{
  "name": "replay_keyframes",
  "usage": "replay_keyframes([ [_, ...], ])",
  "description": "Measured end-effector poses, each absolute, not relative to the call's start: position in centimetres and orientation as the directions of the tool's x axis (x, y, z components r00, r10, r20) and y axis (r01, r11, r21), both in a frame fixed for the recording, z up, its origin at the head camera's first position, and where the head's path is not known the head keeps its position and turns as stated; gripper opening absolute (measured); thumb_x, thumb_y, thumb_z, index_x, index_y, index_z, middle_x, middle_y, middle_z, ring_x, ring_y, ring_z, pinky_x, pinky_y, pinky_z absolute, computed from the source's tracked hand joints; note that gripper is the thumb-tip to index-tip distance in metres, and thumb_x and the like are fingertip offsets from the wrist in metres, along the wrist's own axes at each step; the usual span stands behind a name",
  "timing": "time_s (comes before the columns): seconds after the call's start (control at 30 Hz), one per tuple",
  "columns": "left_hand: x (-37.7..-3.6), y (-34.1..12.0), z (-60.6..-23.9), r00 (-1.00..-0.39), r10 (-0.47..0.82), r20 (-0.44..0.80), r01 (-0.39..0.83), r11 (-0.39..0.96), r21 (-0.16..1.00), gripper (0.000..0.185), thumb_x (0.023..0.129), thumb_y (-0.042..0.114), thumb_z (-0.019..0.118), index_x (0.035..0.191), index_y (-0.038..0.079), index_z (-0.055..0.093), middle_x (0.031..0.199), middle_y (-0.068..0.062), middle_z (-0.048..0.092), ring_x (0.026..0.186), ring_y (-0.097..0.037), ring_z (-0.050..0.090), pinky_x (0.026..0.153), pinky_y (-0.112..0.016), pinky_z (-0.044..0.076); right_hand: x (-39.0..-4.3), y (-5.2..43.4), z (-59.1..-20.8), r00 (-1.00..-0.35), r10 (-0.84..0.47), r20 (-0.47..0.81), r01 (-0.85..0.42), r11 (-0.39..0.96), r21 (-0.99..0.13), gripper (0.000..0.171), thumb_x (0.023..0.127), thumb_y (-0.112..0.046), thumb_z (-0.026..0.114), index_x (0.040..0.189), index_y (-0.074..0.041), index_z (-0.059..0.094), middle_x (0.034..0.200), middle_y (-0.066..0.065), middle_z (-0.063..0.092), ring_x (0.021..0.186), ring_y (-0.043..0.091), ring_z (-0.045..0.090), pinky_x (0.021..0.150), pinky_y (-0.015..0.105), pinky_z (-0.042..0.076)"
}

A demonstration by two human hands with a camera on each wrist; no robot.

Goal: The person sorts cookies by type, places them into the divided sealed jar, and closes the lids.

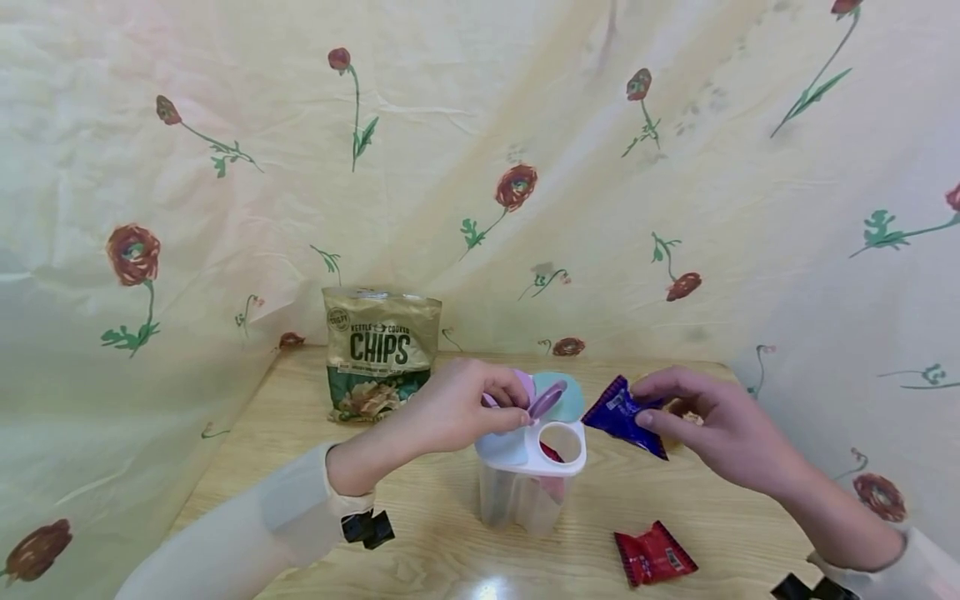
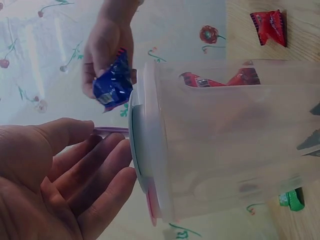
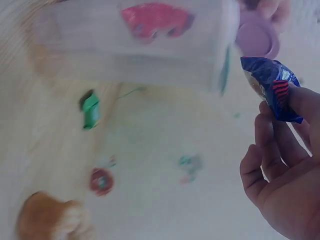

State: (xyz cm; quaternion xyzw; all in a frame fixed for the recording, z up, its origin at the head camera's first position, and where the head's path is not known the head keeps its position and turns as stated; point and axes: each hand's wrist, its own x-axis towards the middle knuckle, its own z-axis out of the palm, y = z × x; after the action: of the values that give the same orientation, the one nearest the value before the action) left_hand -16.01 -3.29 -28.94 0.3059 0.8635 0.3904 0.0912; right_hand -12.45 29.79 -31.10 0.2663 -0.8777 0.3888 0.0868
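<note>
My left hand point(image 1: 465, 407) pinches a raised purple flap point(image 1: 547, 400) on the lid of a clear plastic container point(image 1: 495, 496). Beneath that flap, a round opening in the white lid is uncovered. Blue, teal and purple covers lie flat over the rest of the lid. Between thumb and fingers, my right hand point(image 1: 727, 429) holds a small blue wrapped snack packet point(image 1: 618, 417), just to the right of the lid. Red wrapped packets point(image 2: 245, 76) sit inside one compartment, and dark green pieces point(image 2: 309, 140) show near the container's bottom in the left wrist view.
A red packet point(image 1: 655, 556) lies on the wooden table point(image 1: 420, 533) at front right. Behind my left hand stands a chips bag point(image 1: 382, 354). A small green packet point(image 3: 90, 110) and a blurred brown item point(image 3: 42, 215) lie beyond the container. Flowered cloth point(image 1: 420, 208) hangs behind.
</note>
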Motion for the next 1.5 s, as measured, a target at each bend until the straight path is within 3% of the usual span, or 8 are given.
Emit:
replay_keyframes([
  [0.17,-16.2,-3.3,-29.0,-0.791,0.605,0.092,0.474,0.512,0.717,0.006,0.092,0.026,0.078,0.093,0.021,0.078,0.088,0.014,0.074,0.084,-0.003,0.065,0.072,-0.022,0.055,-12.3,27.6,-29.9,-0.790,-0.489,0.369,-0.607,0.544,-0.579,0.030,0.092,-0.005,0.076,0.110,-0.029,0.073,0.102,-0.012,0.074,0.080,0.007,0.065,0.064,0.023,0.053],
  [0.43,-16.3,-3.4,-29.0,-0.785,0.611,0.102,0.483,0.502,0.717,0.005,0.091,0.025,0.078,0.093,0.021,0.078,0.088,0.012,0.075,0.084,-0.002,0.066,0.072,-0.022,0.055,-13.5,25.4,-30.0,-0.722,-0.611,0.324,-0.663,0.477,-0.577,0.025,0.094,-0.010,0.076,0.109,-0.029,0.073,0.100,-0.015,0.072,0.074,0.004,0.059,0.059,0.023,0.049],
  [0.67,-16.3,-3.4,-29.0,-0.779,0.618,0.104,0.485,0.489,0.725,0.004,0.092,0.024,0.077,0.094,0.021,0.078,0.089,0.012,0.075,0.084,-0.001,0.066,0.072,-0.022,0.055,-15.1,24.6,-29.8,-0.723,-0.666,0.183,-0.620,0.510,-0.596,0.014,0.096,-0.020,0.074,0.107,-0.028,0.077,0.096,-0.011,0.073,0.066,0.003,0.054,0.053,0.023,0.046],
  [0.97,-16.4,-3.2,-28.9,-0.779,0.619,0.098,0.484,0.494,0.723,0.004,0.092,0.025,0.077,0.093,0.022,0.079,0.087,0.014,0.074,0.084,-0.001,0.066,0.073,-0.023,0.055,-15.5,23.4,-29.3,-0.791,-0.602,0.105,-0.532,0.594,-0.603,0.011,0.088,-0.025,0.082,0.098,-0.023,0.076,0.089,-0.012,0.069,0.076,0.007,0.060,0.063,0.026,0.051],
  [1.1,-16.3,-3.2,-28.9,-0.783,0.614,0.105,0.485,0.495,0.721,0.003,0.091,0.025,0.077,0.092,0.022,0.078,0.088,0.013,0.074,0.083,-0.001,0.066,0.073,-0.023,0.055,-15.3,22.8,-29.4,-0.838,-0.534,0.111,-0.497,0.663,-0.560,0.016,0.084,-0.029,0.086,0.091,-0.023,0.073,0.080,-0.011,0.061,0.070,0.008,0.052,0.061,0.025,0.044],
  [1.23,-16.3,-3.3,-28.9,-0.786,0.606,0.120,0.494,0.500,0.711,0.003,0.092,0.024,0.077,0.093,0.022,0.078,0.089,0.012,0.075,0.084,-0.001,0.067,0.074,-0.023,0.055,-14.8,22.8,-29.6,-0.853,-0.495,0.164,-0.494,0.668,-0.557,0.016,0.086,-0.028,0.084,0.094,-0.025,0.070,0.079,-0.012,0.059,0.069,0.009,0.050,0.058,0.025,0.043],
  [1.37,-16.3,-3.5,-28.9,-0.789,0.601,0.126,0.500,0.509,0.701,0.003,0.092,0.025,0.076,0.093,0.022,0.078,0.089,0.012,0.075,0.084,-0.001,0.067,0.076,-0.023,0.055,-14.0,23.6,-29.6,-0.816,-0.512,0.267,-0.564,0.606,-0.562,0.015,0.091,-0.023,0.080,0.101,-0.026,0.069,0.085,-0.013,0.062,0.074,0.009,0.053,0.058,0.024,0.045],
  [1.5,-16.3,-3.6,-29.0,-0.790,0.599,0.126,0.501,0.514,0.696,0.004,0.092,0.024,0.076,0.093,0.022,0.078,0.089,0.011,0.075,0.084,-0.001,0.067,0.075,-0.023,0.055,-13.6,24.6,-29.7,-0.767,-0.540,0.347,-0.636,0.568,-0.522,0.030,0.087,-0.016,0.083,0.106,-0.029,0.064,0.089,-0.015,0.060,0.074,0.006,0.050,0.058,0.021,0.043],
])
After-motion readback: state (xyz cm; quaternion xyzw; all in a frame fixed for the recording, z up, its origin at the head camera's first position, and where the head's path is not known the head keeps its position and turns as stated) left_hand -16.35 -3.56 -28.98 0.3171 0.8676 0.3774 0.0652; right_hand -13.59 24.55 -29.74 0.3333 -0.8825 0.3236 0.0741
